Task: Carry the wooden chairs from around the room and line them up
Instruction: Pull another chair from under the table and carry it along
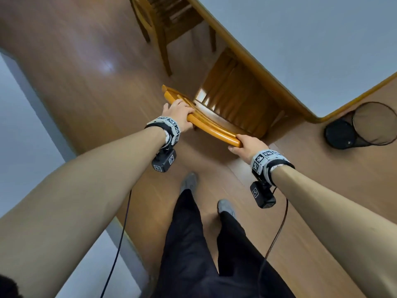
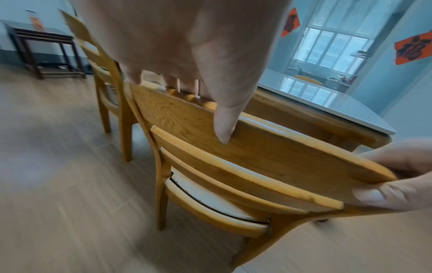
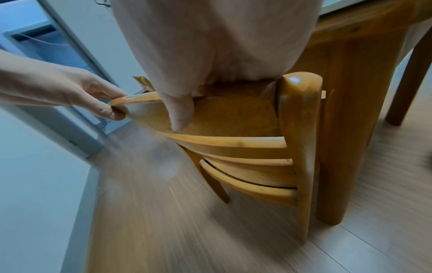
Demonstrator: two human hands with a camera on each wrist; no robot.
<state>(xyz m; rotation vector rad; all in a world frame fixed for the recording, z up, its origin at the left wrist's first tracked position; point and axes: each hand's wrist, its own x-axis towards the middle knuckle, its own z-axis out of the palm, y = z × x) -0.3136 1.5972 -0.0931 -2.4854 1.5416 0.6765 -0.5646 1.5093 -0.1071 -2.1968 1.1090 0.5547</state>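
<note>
A wooden chair [image 1: 232, 100] stands tucked against the table, its curved top rail [image 1: 211, 125] toward me. My left hand [image 1: 179, 114] grips the rail's left part, fingers over the top and thumb on the back [image 2: 224, 125]. My right hand [image 1: 247, 145] grips the rail's right end, thumb pressed on its back face [image 3: 180, 116]. In the left wrist view the chair [image 2: 233, 166] shows its slatted back with the right hand [image 2: 392, 184] at the far end. In the right wrist view the chair [image 3: 245, 144] sits beside a table leg. A second wooden chair [image 1: 163, 24] stands further along the table.
The wooden table with a pale top [image 1: 311, 46] runs along the right; its thick leg [image 3: 341, 129] is right beside the chair. A black mesh bin [image 1: 361, 125] lies on the floor past the table corner. A pale wall [image 1: 25, 136] borders the left. A dark side table [image 2: 44, 48] stands far off.
</note>
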